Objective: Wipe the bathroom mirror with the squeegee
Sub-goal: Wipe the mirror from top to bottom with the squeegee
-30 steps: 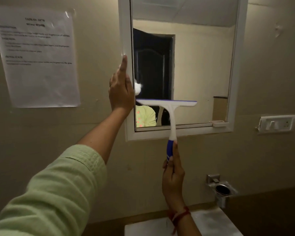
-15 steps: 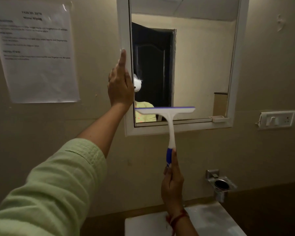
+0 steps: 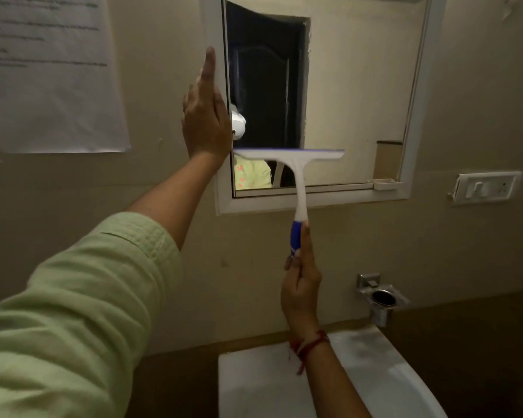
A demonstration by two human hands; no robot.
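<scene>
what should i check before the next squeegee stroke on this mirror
1. Right hand gripping the squeegee handle: ok.
2. Blade level across the mirror: ok.
3. Blade pressed flat on the glass: cannot tell.
4. Left hand braced on the mirror frame, clear of the blade: ok.
5. Right part of the glass wiped: cannot tell.
6. Soap ledge at the lower right corner out of the blade's path: ok.

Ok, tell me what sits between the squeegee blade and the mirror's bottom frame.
In the head view, only bare glass, reflecting a green garment, and the squeegee neck crossing down over the mirror bottom frame to the right hand.
</scene>
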